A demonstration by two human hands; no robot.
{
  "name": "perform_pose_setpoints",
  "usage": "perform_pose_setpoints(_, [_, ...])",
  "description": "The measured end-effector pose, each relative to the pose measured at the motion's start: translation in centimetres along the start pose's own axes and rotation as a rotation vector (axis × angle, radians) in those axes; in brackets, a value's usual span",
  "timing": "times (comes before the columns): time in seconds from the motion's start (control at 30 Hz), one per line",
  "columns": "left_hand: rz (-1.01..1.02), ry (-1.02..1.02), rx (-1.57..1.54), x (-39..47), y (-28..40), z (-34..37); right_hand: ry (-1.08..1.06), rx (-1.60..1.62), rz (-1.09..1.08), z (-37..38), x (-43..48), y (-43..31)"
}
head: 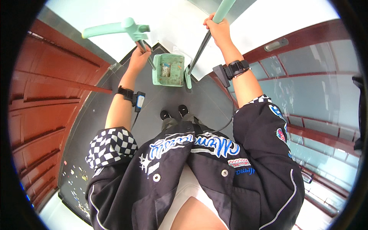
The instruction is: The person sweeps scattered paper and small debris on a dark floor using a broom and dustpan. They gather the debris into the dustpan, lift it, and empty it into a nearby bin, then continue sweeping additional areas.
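My left hand (pixel 141 57) is closed around the metal pole of a long-handled dustpan, just below its pale green plastic handle (pixel 110 29). The green dustpan pan (pixel 174 75) is down by the floor in the corner ahead of my feet, stained inside, with a whitish patch and small bits of debris. My right hand (pixel 220 31) grips a broom by the lower end of its pale green grip (pixel 223 11). From there the dark broom pole (pixel 199 50) slants down to a narrow green broom head (pixel 188 80), close beside the pan's right edge.
Dark tiles cover the floor (pixel 149 99). Paper scraps and other litter (pixel 76 184) are scattered at the lower left. A red-brown panelled door (pixel 49 77) stands left, and a red-framed glass door (pixel 310 66) stands right. White walls (pixel 178 21) meet in the corner ahead.
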State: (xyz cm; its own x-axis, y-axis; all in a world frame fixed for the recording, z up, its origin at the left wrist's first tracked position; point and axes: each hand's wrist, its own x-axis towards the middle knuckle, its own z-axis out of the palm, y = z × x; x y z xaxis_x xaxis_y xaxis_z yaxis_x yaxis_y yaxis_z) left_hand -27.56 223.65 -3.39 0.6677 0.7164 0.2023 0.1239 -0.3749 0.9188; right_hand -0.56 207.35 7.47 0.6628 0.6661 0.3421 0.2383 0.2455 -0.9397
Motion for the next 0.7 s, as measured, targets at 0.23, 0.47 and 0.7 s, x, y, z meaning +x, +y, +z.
perform_pose_setpoints(0.23, [-0.083, -0.035, 0.331, -0.6, -0.6, 4.6, 0.024, 0.077, -0.174, -3.2, -5.7, -8.6])
perform_pose_setpoints(0.47, [-0.110, 0.008, 0.360, -1.7, -2.7, 5.4, 0.011, 0.051, -0.087, -1.8, -7.8, -11.1])
perform_pose_setpoints(0.7, [-0.151, 0.059, 0.301, -1.1, -3.5, 4.1, -0.149, -0.057, -0.150, 2.5, -4.3, -8.4])
